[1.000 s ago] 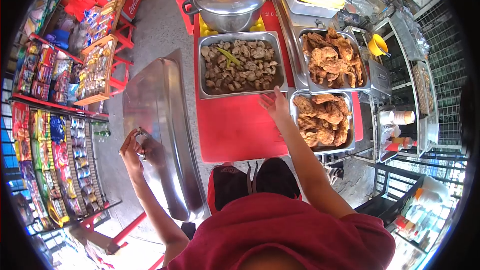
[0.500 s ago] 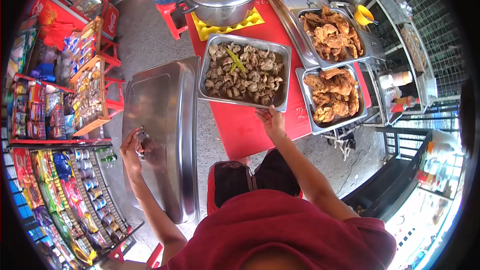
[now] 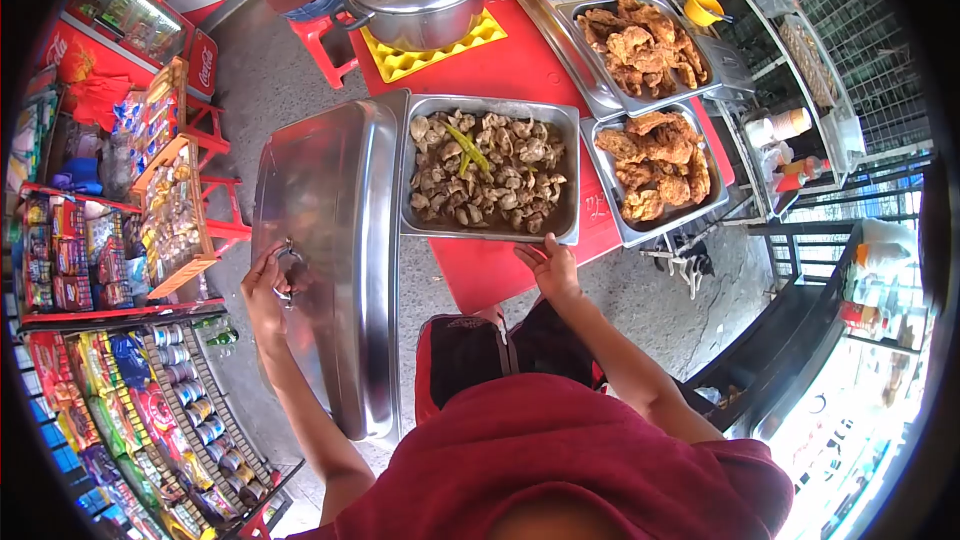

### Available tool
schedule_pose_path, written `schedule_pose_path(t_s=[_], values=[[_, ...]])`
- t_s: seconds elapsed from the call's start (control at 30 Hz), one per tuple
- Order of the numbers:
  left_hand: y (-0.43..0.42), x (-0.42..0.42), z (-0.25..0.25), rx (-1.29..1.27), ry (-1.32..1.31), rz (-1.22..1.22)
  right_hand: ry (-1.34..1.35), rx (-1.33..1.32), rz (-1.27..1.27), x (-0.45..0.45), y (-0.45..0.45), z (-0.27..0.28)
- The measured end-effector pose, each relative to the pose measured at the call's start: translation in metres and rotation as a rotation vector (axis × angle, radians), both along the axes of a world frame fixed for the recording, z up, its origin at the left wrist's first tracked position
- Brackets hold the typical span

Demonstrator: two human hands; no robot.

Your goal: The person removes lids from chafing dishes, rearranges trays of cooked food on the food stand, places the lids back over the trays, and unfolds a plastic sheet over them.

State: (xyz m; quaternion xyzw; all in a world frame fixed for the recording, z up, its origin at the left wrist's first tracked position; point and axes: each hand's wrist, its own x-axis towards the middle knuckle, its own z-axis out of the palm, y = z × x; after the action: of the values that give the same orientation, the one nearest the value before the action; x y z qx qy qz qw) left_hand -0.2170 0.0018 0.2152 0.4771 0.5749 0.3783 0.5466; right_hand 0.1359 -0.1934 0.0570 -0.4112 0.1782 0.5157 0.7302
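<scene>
Left hand [image 3: 264, 285] grasps a handle [image 3: 289, 272], right hand [image 3: 554, 270] pinches the tray's [image 3: 490, 234] near corner; red worktop [image 3: 485, 265] alongside, snack racks [image 3: 115, 420] beyond, grey floor [image 3: 265, 65] below.

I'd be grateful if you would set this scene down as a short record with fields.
left hand: closed on the handle of the large metal lid
right hand: at the near rim of the front tray; firmness of grip unclear
front tray contents: brown cooked pieces, green peppers on top
fried food: in two metal trays, right of the front tray
covered pot: on a yellow molded tray, beyond the front tray
table: red
</scene>
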Motion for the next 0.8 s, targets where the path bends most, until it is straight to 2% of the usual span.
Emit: schedule_pose_path(t_s=[0.27,0.53,0.67,0.73,0.77,0.8], values=[[-0.014,0.008,-0.002,0.013,0.030,-0.017,-0.115,0.084,0.039,0.045,0.040,-0.012],[-0.026,0.015,0.005,-0.003,0.044,0.010,-0.018,0.123,0.049,0.080,0.077,-0.017],[-0.029,0.016,0.006,-0.004,0.027,0.020,0.057,0.059,0.006,0.094,0.083,-0.014],[-0.030,0.013,0.002,-0.006,-0.011,0.025,-0.244,-0.120,-0.075,0.094,0.084,-0.007],[-0.029,0.011,0.001,-0.006,-0.013,0.016,-0.245,-0.120,-0.083,0.092,0.085,-0.004],[-0.029,0.010,0.000,-0.009,-0.007,0.016,-0.398,-0.102,-0.073,0.092,0.085,-0.005]])
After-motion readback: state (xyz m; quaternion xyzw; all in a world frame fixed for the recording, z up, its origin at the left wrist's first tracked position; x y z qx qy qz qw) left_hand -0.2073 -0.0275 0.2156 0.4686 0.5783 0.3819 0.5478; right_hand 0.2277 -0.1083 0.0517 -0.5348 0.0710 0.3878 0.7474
